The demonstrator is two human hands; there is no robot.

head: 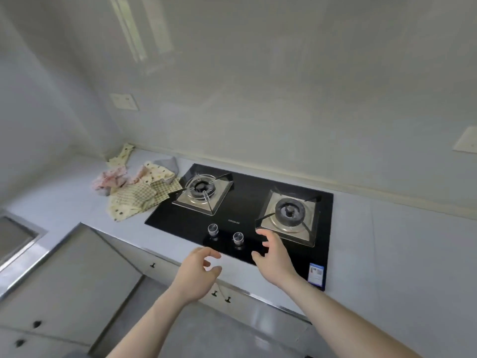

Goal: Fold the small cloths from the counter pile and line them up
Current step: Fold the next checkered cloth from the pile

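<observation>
From the head camera, a pale counter (387, 228) runs along a glossy wall, with a black glass gas hob (240, 210) set into it. The hob carries 2 burners — the left burner (202, 193) and the right burner (290, 215) — each on a steel tray under a wire pan support, and 2 round knobs (213, 229) near its front edge. A blue label (316, 273) sits at the hob's front right corner.

The pile of small cloths (136, 187) lies crumpled on the counter just left of the hob, toward the back corner. It mixes cream pieces with small dark prints, a pink patterned one, a checked one and a grey one; the edge of the checked cloth touches the hob's left side. None of the cloths is folded.

Both hands hang in the air over the hob's front edge, well apart from the pile. The left hand (197, 273) has loosely curled fingers and grasps nothing. The right hand (273, 259) is spread with relaxed fingers, also empty.

A steel sink (15, 236) shows at the far left, and cabinet doors with dark pulls (220, 295) run below the counter.
</observation>
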